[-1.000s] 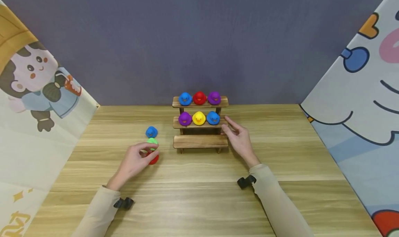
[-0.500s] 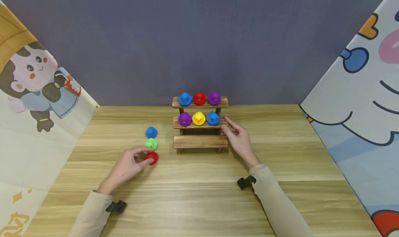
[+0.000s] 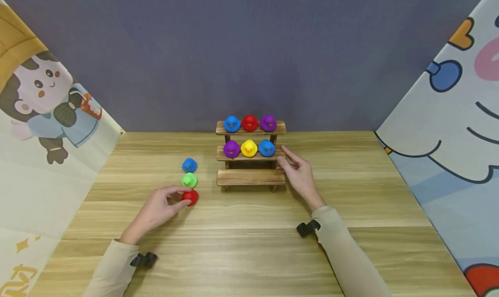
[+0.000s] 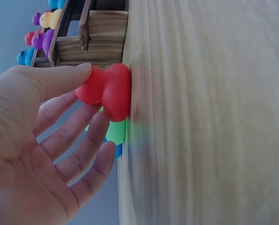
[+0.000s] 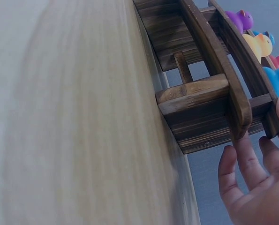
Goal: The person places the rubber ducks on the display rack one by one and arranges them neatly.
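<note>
My left hand (image 3: 157,208) is at the left of the table, pinching a red rubber duck (image 4: 116,91) between thumb and fingers; the duck sits on the tabletop. Just behind it stand a green duck (image 3: 189,180) and a blue duck (image 3: 189,165) in a line. At the right end of a three-tier wooden stand (image 3: 249,177), my right hand (image 3: 300,175) holds the middle tier, thumb in front and fingers reaching around the end. The middle tier carries a purple duck (image 3: 231,149), a yellow duck (image 3: 249,148) and a blue duck (image 3: 267,148).
On the stand's top tier sit a blue duck (image 3: 231,124), a red duck (image 3: 250,123) and a purple duck (image 3: 268,123). The bottom tier holds no duck. A grey wall (image 3: 249,58) rises behind the wooden table (image 3: 241,245), with printed panels at both sides.
My left hand has drawn back toward me and left, from over the green and red ducks to the red one, uncovering the green duck. The right hand and stand stay put.
</note>
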Demonstrator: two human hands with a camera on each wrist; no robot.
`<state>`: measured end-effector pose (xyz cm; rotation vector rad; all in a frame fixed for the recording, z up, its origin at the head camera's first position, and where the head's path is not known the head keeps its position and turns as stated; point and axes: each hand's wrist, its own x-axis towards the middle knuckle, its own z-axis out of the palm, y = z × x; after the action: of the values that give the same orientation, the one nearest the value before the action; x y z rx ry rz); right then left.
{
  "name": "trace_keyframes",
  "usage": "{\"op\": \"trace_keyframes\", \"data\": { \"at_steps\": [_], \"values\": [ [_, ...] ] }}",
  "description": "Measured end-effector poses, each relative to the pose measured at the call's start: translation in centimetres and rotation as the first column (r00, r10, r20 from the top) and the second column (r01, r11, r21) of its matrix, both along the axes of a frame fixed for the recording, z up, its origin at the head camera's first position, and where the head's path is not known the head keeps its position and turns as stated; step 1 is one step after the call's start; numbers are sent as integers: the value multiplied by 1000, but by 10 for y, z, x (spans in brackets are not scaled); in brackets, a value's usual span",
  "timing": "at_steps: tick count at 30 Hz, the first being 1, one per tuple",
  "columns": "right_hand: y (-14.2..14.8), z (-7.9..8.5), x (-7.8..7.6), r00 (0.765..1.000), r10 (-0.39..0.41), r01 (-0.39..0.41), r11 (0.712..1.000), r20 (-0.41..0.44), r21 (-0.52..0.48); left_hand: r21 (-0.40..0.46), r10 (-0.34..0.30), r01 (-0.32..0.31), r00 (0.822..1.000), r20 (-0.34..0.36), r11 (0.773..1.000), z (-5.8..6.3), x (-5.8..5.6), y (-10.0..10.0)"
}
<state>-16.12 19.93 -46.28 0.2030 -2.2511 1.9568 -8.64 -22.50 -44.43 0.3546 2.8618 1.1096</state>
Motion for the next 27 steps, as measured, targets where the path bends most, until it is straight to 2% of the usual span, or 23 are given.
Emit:
{"op": "trace_keyframes", "data": {
  "at_steps": [9,27],
  "values": [
    [-1,1,0,1000,3,-3,1000,-8,-10,3,12,-12,1000,21,1000,1,1,1],
    [-2,2,1,1000,-6,6,1000,3,5,26,28,-29,1000,13,999,3,-2,2]
  ]
}}
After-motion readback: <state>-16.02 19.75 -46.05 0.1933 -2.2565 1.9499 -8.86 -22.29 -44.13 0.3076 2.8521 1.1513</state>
